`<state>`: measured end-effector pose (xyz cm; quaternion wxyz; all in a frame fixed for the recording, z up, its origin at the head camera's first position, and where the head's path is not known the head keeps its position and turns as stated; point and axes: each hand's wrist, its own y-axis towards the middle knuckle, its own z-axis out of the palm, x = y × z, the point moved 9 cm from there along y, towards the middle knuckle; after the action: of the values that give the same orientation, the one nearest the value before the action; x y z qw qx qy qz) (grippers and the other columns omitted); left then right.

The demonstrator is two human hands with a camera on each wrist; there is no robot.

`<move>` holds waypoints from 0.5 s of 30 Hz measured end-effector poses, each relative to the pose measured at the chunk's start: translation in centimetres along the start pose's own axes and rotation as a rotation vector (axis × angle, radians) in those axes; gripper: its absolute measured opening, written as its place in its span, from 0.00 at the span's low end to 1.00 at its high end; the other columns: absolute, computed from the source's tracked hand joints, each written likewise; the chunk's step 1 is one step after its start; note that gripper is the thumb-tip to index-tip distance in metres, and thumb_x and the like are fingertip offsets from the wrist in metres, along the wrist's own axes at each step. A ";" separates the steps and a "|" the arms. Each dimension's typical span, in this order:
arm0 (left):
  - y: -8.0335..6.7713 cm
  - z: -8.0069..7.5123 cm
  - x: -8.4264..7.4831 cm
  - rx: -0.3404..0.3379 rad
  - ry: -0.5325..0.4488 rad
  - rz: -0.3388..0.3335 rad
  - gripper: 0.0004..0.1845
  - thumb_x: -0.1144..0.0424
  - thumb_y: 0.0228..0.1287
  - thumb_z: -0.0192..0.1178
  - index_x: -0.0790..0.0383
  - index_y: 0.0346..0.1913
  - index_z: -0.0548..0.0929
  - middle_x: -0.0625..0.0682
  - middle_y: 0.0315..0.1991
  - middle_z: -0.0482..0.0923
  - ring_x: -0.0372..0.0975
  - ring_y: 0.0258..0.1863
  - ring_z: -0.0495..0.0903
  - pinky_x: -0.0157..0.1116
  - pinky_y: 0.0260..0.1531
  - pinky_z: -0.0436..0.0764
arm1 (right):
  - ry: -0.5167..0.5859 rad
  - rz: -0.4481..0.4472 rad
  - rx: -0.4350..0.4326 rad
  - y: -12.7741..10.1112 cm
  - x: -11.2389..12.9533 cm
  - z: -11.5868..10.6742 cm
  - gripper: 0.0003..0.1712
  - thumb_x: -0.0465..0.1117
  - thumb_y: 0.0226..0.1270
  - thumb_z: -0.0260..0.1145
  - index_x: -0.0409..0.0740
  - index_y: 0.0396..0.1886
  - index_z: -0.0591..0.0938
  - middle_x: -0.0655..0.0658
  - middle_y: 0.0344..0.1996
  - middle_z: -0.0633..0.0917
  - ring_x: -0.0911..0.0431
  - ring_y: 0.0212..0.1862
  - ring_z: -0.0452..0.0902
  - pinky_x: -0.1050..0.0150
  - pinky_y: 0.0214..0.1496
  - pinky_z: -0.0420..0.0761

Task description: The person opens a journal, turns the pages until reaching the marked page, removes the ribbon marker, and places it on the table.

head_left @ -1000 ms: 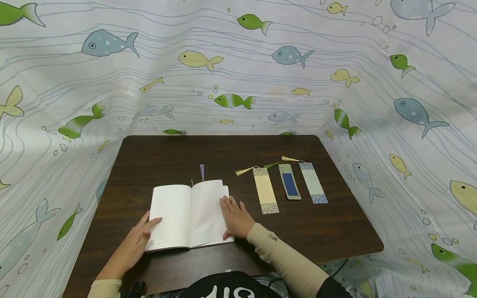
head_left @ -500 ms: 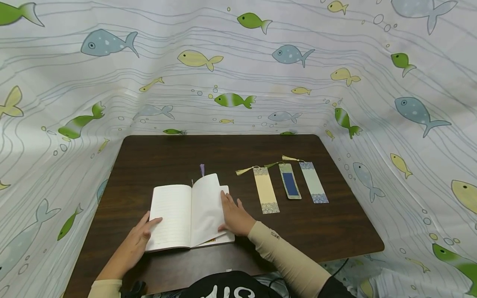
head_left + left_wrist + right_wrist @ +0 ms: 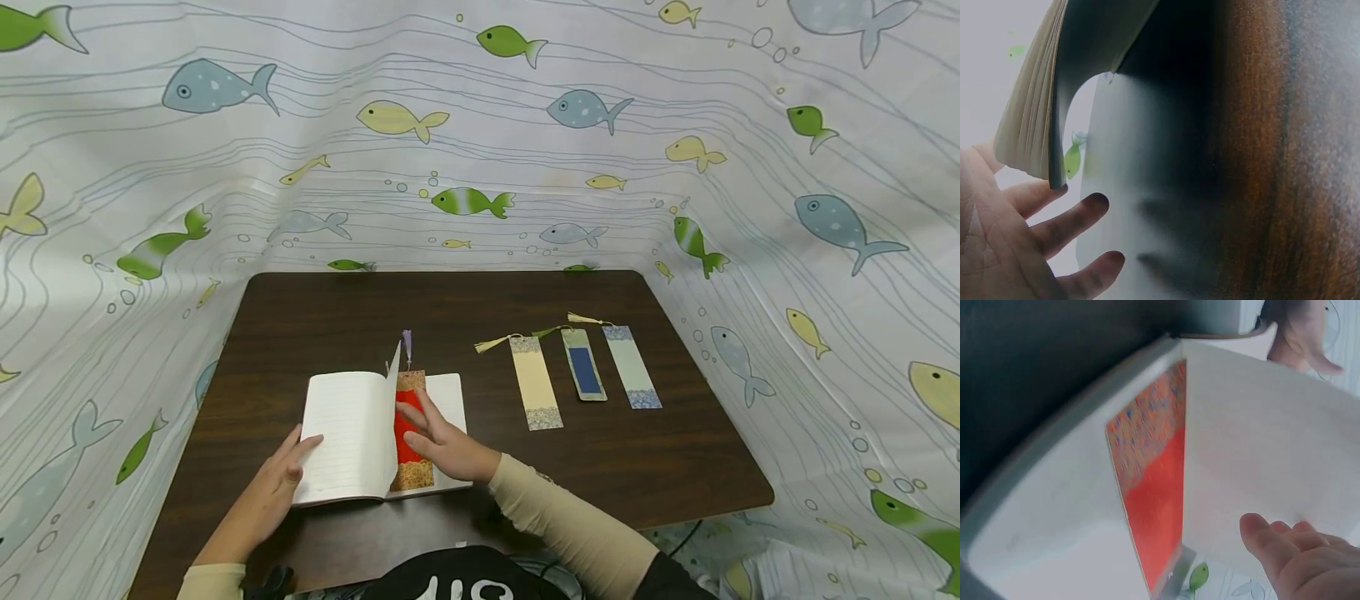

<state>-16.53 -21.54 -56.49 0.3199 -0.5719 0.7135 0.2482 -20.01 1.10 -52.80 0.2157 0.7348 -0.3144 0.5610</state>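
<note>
An open lined notebook (image 3: 341, 433) lies near the table's front edge. My left hand (image 3: 270, 487) grips its left edge, thumb on the page; in the left wrist view the fingers (image 3: 1079, 219) reach below the cover. A turning page (image 3: 1260, 444) stands nearly upright at the middle. My right hand (image 3: 450, 446) is beside it, fingers extended, above a red bookmark (image 3: 414, 477) with speckled brown-gold ends. The bookmark lies on the right-hand page along the fold, partly hidden by the hand. A purple tassel (image 3: 407, 343) sticks out past the notebook's top edge.
To the right lie three tasselled bookmarks: a cream one (image 3: 535, 383), a blue-centred one (image 3: 584, 371) and a pale one with blue patterned ends (image 3: 632, 367). The dark wooden table (image 3: 337, 317) is surrounded by a fish-patterned curtain (image 3: 465, 117).
The right hand has moved left from the notebook's right edge, and the page has swung up from the right side to stand nearly upright, uncovering the red bookmark. The left hand stays put.
</note>
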 end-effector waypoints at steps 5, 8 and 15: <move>0.1 -0.2 -0.3 -0.023 -0.057 0.035 0.34 0.45 0.84 0.33 0.69 0.77 0.59 0.78 0.76 0.45 0.77 0.71 0.48 0.77 0.59 0.51 | -0.232 -0.045 0.112 0.4 0.0 2.3 0.40 0.59 0.83 0.44 0.50 0.84 0.44 0.48 0.81 0.53 0.57 0.80 0.50 0.57 0.77 0.58; 0.0 -0.5 -0.6 -0.043 -0.131 0.082 0.36 0.42 0.83 0.30 0.65 0.80 0.51 0.77 0.77 0.43 0.76 0.72 0.46 0.76 0.62 0.49 | -0.427 -0.050 0.175 0.5 -0.5 3.7 0.38 0.53 0.83 0.49 0.46 0.83 0.49 0.48 0.82 0.53 0.56 0.80 0.48 0.59 0.78 0.55; -0.2 -1.2 -1.3 -0.084 -0.193 0.180 0.36 0.40 0.81 0.27 0.53 0.83 0.45 0.72 0.79 0.43 0.75 0.73 0.44 0.70 0.68 0.44 | -0.778 -0.062 0.262 0.5 -1.5 6.0 0.36 0.55 0.79 0.56 0.49 0.80 0.62 0.51 0.80 0.57 0.58 0.80 0.47 0.46 0.78 0.55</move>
<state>-16.31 -21.59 -54.68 0.3392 -0.4920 0.7167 0.3595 -16.51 -2.95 -55.96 0.0023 0.9224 -0.2762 0.2699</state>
